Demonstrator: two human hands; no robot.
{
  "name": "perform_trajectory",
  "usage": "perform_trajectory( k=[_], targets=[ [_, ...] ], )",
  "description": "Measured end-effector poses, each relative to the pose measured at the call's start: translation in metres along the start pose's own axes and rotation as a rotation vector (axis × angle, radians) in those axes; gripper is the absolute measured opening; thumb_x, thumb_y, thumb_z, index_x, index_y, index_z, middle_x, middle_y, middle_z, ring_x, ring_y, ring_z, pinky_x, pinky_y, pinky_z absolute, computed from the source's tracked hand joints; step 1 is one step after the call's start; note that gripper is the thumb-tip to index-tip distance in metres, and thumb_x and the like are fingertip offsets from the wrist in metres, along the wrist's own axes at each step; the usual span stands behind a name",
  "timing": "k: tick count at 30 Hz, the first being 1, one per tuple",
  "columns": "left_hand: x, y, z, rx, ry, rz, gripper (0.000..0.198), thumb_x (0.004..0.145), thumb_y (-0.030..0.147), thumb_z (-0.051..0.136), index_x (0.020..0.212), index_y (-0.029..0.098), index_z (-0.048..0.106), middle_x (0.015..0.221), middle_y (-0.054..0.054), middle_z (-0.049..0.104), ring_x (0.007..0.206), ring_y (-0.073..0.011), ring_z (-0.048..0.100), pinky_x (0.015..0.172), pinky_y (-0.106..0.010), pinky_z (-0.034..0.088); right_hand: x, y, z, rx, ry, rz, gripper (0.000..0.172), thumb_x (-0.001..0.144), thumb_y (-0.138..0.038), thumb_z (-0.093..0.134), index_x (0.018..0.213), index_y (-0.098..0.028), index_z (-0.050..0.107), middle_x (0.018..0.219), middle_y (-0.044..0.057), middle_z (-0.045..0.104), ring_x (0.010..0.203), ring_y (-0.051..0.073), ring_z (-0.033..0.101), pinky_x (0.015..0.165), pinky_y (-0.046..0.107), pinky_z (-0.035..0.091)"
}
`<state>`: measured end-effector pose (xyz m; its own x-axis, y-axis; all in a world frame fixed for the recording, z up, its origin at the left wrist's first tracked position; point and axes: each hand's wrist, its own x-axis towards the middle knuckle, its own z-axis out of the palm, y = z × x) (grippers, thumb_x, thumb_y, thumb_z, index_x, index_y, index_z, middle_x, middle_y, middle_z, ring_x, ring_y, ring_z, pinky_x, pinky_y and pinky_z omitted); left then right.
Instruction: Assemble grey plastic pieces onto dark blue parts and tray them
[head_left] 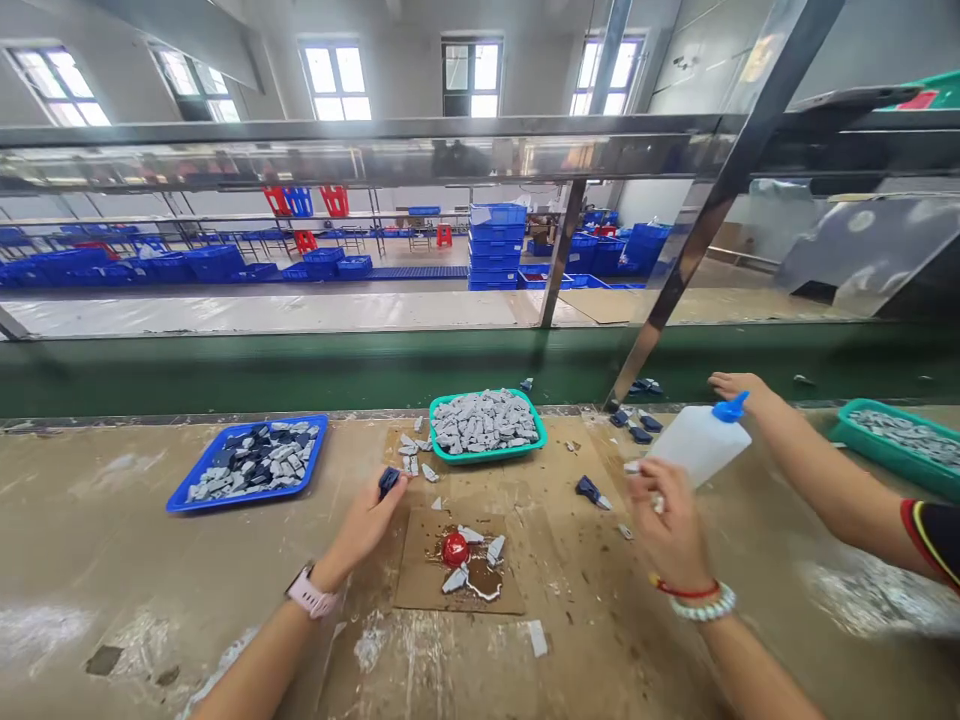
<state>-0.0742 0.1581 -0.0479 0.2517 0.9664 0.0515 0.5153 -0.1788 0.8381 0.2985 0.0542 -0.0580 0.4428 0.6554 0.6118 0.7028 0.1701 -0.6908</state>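
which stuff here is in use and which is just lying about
In use: dark part in left hand; bottle in right hand; cardboard; green tray.
Lying about: blue tray; crates; far tray.

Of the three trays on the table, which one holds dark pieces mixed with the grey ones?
The blue tray at the far left. The middle green tray and the right green tray hold only grey pieces.
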Motion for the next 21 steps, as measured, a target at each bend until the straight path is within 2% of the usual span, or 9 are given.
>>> perform_trajectory(
  k=[2,4,5,7,9,12,15,18,21],
  targets=[
    [-0.02,0.001,-0.001,-0.014,-0.091,0.0,0.041,0.089,0.051,0.044,0.11,0.019,0.059,0.114,-0.007,0.063,0.109,-0.0255,0.055,0.098,-0.037,0.038,-0.009,-0.009,-0.022,0.075,0.147,0.172,0.037,0.086,-0.048,0.052,0.101,-0.016,0.062,0.081,0.006,0.062,0.07,0.017,0.057,0.069,0.035,0.051],
    [-0.033,-0.001,0.004,-0.025,-0.135,-0.017,0.042,0.088,0.05,0.045,0.116,0.02,0.058,0.121,-0.008,0.06,0.114,-0.0266,0.052,0.101,-0.039,0.036,-0.028,-0.015,-0.033,0.162,0.172,0.331,0.043,0.079,-0.051,0.062,0.101,-0.014,0.065,0.07,0.004,0.063,0.057,0.015,0.056,0.056,0.03,0.051],
    [-0.037,-0.002,0.009,-0.03,-0.138,-0.03,0.044,0.088,0.05,0.045,0.118,0.02,0.057,0.123,-0.009,0.059,0.117,-0.0272,0.05,0.102,-0.041,0.035,-0.04,-0.018,-0.034,0.218,0.133,0.403,0.044,0.073,-0.05,0.068,0.098,-0.014,0.067,0.07,0.005,0.066,0.056,0.015,0.057,0.054,0.029,0.051],
    [-0.041,-0.004,0.02,-0.035,-0.122,-0.059,0.047,0.088,0.05,0.044,0.121,0.018,0.054,0.127,-0.011,0.056,0.121,-0.0284,0.047,0.106,-0.045,0.03,-0.068,-0.026,-0.025,0.309,-0.044,0.495,0.043,0.065,-0.048,0.075,0.092,-0.014,0.072,0.078,0.009,0.071,0.062,0.019,0.064,0.057,0.032,0.055],
    [-0.044,-0.003,0.029,-0.048,-0.102,-0.095,0.049,0.087,0.051,0.044,0.122,0.017,0.053,0.128,-0.012,0.055,0.122,-0.0292,0.045,0.107,-0.047,0.027,-0.094,-0.037,-0.009,0.35,-0.256,0.521,0.037,0.068,-0.044,0.074,0.091,-0.016,0.074,0.085,0.01,0.073,0.071,0.022,0.068,0.065,0.034,0.058],
    [-0.051,-0.001,0.035,-0.12,-0.04,-0.147,0.051,0.082,0.054,0.05,0.118,0.018,0.055,0.128,-0.012,0.055,0.123,-0.0299,0.044,0.108,-0.047,0.026,-0.117,-0.054,0.011,0.307,-0.448,0.412,0.028,0.08,-0.039,0.066,0.097,-0.019,0.074,0.094,0.01,0.072,0.082,0.023,0.068,0.075,0.035,0.057],
    [-0.065,0.0,0.03,-0.196,0.054,-0.176,0.049,0.079,0.057,0.055,0.108,0.018,0.057,0.12,-0.011,0.058,0.115,-0.0283,0.049,0.103,-0.041,0.032,-0.118,-0.07,0.022,0.214,-0.538,0.22,0.025,0.089,-0.035,0.055,0.101,-0.021,0.072,0.099,0.01,0.069,0.09,0.021,0.066,0.08,0.033,0.054],
    [-0.089,-0.002,0.026,-0.4,0.105,-0.193,0.043,0.086,0.061,0.042,0.091,0.02,0.056,0.089,-0.004,0.062,0.085,-0.0201,0.057,0.083,-0.031,0.043,-0.11,-0.078,0.03,0.137,-0.613,0.083,0.026,0.093,-0.03,0.049,0.101,-0.019,0.071,0.09,0.009,0.067,0.081,0.019,0.065,0.072,0.029,0.054],
    [-0.116,0.0,0.027,-0.653,0.091,-0.214,0.048,0.088,0.064,0.033,0.08,0.02,0.052,0.065,0.001,0.05,0.058,-0.0147,0.044,0.058,-0.026,0.04,-0.108,-0.081,0.039,0.042,-0.699,-0.007,0.02,0.09,-0.021,0.052,0.096,-0.016,0.07,0.083,0.007,0.066,0.076,0.019,0.064,0.068,0.03,0.052]
  ],
)
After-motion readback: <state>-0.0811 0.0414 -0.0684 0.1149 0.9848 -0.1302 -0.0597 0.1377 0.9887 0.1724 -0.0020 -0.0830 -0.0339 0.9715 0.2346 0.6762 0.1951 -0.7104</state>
